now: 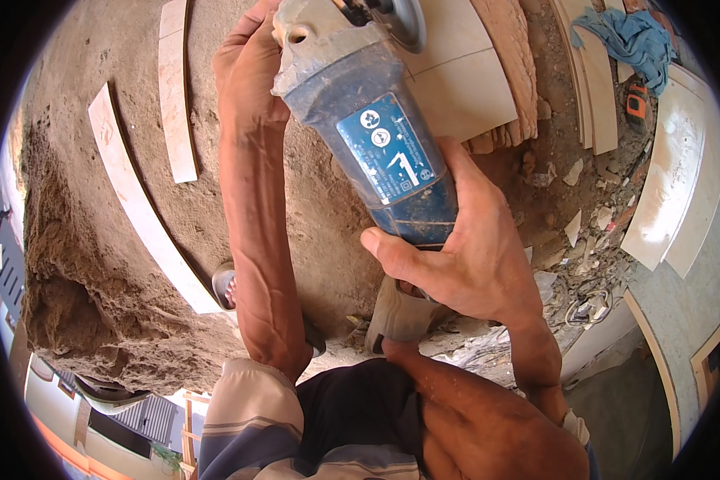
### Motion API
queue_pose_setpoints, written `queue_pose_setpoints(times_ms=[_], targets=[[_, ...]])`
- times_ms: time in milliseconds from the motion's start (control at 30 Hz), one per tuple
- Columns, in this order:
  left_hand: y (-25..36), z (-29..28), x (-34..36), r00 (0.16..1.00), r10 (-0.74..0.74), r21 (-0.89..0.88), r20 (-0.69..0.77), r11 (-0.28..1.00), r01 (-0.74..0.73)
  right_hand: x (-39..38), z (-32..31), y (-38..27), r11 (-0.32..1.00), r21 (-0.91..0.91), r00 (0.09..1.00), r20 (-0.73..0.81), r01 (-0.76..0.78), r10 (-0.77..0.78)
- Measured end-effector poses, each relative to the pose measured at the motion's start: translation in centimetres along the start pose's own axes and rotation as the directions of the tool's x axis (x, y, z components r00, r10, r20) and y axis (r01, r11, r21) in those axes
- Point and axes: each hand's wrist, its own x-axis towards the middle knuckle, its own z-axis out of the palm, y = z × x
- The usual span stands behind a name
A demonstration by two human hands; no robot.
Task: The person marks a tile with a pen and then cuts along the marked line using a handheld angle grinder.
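Observation:
A dusty blue angle grinder [334, 90] with a pale metal head and a disc [410, 26] fills the upper middle of the view, held over sandy ground. My left hand [250, 68] grips it at the head end, partly hidden behind it. My right hand [476, 248] wraps round the rear of the body, thumb along its near end. Behind the grinder lies a stack of beige tiles [461, 88].
Long tile strips [134, 198] lie at left and at right [660, 168]. A blue cloth [632, 44] and an orange tool [637, 104] are at top right, with rubble [574, 226] nearby. My sandalled feet [392, 320] rest on the dirt below.

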Motion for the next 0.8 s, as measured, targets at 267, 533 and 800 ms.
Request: queue_pose_setpoints(times_ms=[267, 533, 800], targets=[[0.2, 0.2, 0.0, 1.000, -0.006, 0.011, -0.012, 1.000, 0.006, -0.3, 0.3, 1.2, 0.994, -0.038, 0.994, -0.042, 0.099, -0.101], [0.4, 0.4, -0.2, 1.000, -0.006, 0.005, -0.021, 1.000, 0.007, -0.7, 0.1, 1.3, 0.997, -0.031, 0.997, -0.030, 0.074, -0.075], [0.5, 0.6, -0.3, 0.999, 0.011, 0.085, -0.045, 0.996, -0.008, -1.0, 0.2, 1.7, 0.996, -0.031, 0.996, -0.041, 0.080, -0.081]])
